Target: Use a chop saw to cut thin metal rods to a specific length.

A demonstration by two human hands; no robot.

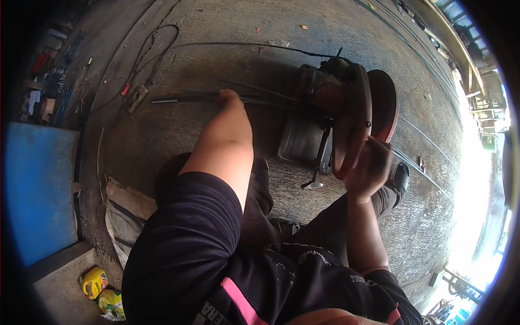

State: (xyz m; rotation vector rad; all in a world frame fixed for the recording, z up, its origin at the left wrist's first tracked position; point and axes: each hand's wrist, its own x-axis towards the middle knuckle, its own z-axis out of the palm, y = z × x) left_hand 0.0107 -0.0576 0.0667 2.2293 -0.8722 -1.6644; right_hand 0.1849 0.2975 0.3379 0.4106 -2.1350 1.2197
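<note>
Steadying stock for a cut seems in hand: slim rods [168, 101] run toward the cut-off saw [327, 89] on the floor [227, 27], the left hand [228, 97] at them, the right hand [370, 165] by the guard [364, 100]; I cannot tell either's finger grip; next probably calls for controlled downward pressure

Matt metal saw guard [362, 100], metal rods [187, 99], rough concrete floor [233, 24].

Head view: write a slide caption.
Left hand at long dark metal rods, right hand at a reddish-brown metal cut-off saw.
</note>
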